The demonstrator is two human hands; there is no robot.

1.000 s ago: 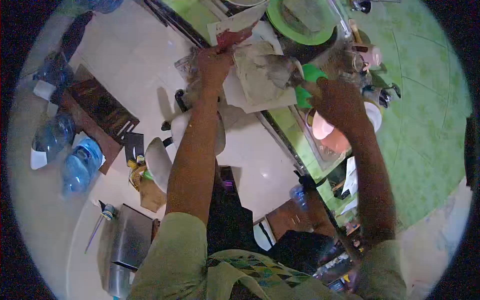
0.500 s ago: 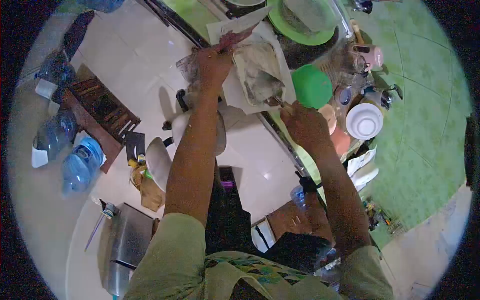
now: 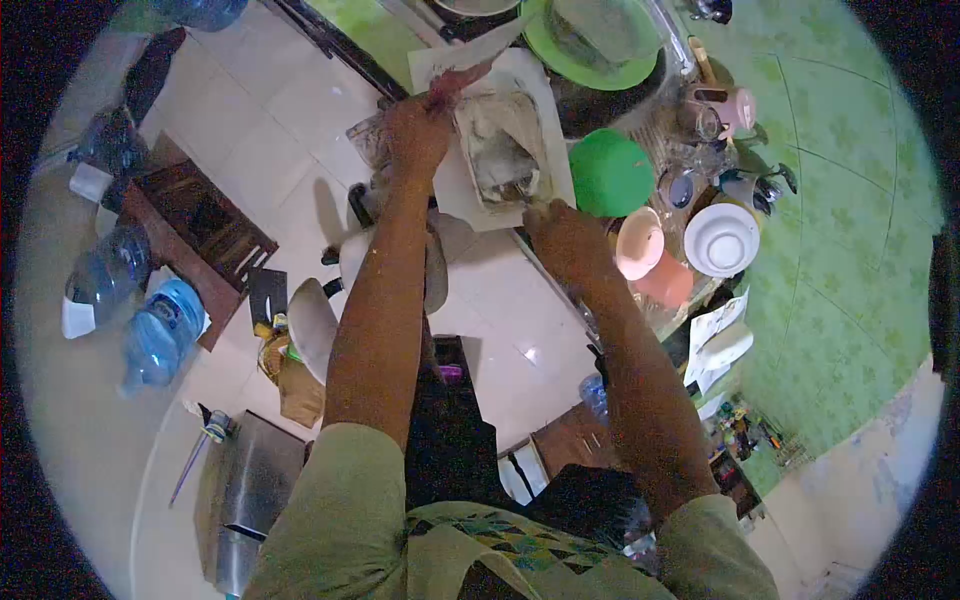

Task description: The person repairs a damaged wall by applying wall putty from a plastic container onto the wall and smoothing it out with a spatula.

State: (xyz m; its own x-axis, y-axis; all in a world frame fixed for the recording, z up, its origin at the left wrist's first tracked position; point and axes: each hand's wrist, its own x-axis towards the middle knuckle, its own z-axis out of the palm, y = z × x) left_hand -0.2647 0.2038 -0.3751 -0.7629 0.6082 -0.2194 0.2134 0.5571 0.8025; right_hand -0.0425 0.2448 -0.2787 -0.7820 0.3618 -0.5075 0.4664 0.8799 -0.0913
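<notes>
A shallow rectangular tray (image 3: 549,130) with pale, smeared contents lies on a white sheet (image 3: 452,190). My right hand (image 3: 565,238) is closed around the handle of a spatula (image 3: 508,168). Its wide grey blade rests in the tray, tilted towards the near end. At the tray's left side, my left hand (image 3: 416,132) is closed on a dark red, crumpled piece (image 3: 462,80), whose kind I cannot make out. Whether those fingers also press on the sheet is hidden. Just right of the tray sits a round green lid or plate (image 3: 612,172).
A green basin (image 3: 625,70) stands beyond the tray. To the right are a white bowl (image 3: 722,241), a peach cup (image 3: 640,243) and a pink mug (image 3: 738,108). On the floor at left lie a brown wooden rack (image 3: 200,215) and a blue water bottle (image 3: 163,330).
My right hand has moved left and slightly down, drawing the spatula blade towards the tray's near left. My left hand keeps its hold. The whole view has shifted a little.
</notes>
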